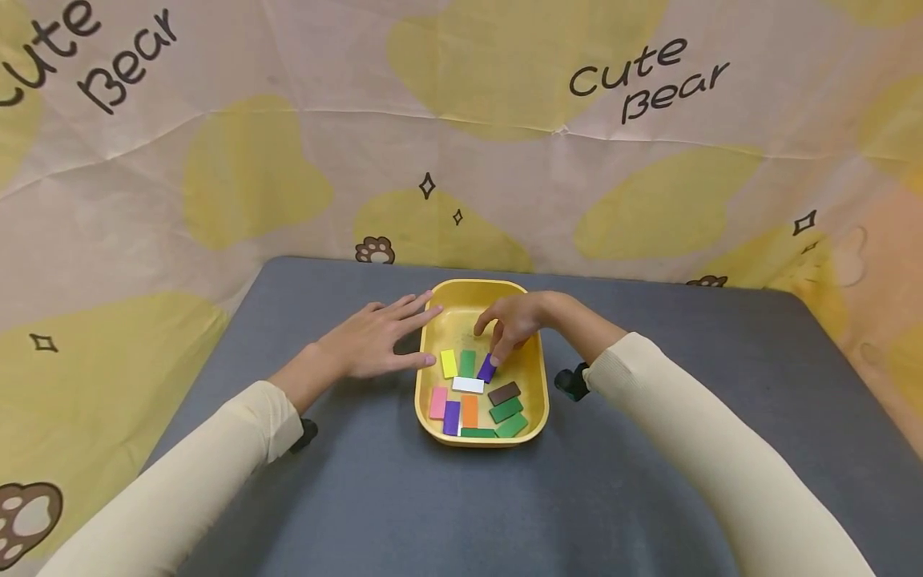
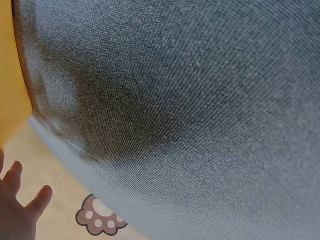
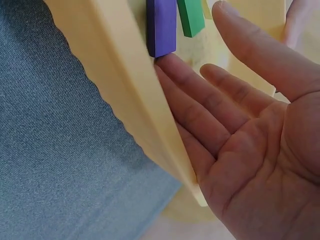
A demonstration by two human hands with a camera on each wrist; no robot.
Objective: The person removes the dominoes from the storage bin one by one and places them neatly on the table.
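My left hand (image 1: pixel 371 340) lies spread at the left rim of a yellow tray (image 1: pixel 479 284), fingers straight and holding nothing. My right hand (image 1: pixel 515 316) reaches over the right side of the tray. In the right wrist view its fingertips (image 3: pixel 167 60) are right at the end of a purple block (image 3: pixel 162 25), while the thumb stands away from it. That block leans at a slant beside an upright green block (image 1: pixel 467 364) and a yellow block (image 1: pixel 449 364). A white block (image 1: pixel 468 385) lies crosswise just below these.
The tray's near part holds a pink block (image 1: pixel 437 402), a second purple block (image 1: pixel 451 417), an orange block (image 1: pixel 469 411), a brown block (image 1: pixel 504 393) and several green ones. A grey-blue table (image 1: pixel 649 481) surrounds it, with a patterned cloth (image 1: pixel 505 192) behind.
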